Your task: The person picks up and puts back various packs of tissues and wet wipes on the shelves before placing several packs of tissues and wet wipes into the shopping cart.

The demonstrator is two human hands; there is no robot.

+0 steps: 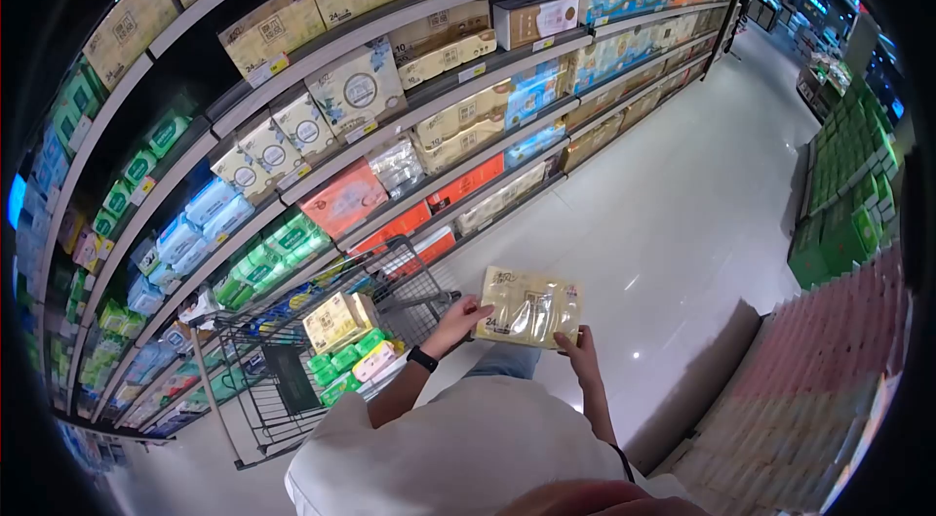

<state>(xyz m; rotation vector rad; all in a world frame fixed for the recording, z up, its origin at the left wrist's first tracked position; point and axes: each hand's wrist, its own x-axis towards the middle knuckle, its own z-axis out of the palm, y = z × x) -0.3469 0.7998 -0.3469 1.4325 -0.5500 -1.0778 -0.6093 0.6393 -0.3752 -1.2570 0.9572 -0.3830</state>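
Observation:
A beige tissue package (531, 307) marked 24 is held in front of my body, over the floor. My left hand (466, 316) grips its left edge, with a dark watch on that wrist. At the lower right corner, my right hand (577, 345) holds the package with the fingers pressed on it. To the left stands a wire shopping cart (255, 397). Inside it are a beige package (331, 323) and several green packs (346, 358) beside a pink and white one.
Shelves (390, 9) of packaged tissues run along the left, just beyond the cart. On the right are stacked pink packs (809, 370) and green boxes (838, 233). A pale glossy aisle floor (663, 184) stretches between them toward the upper right.

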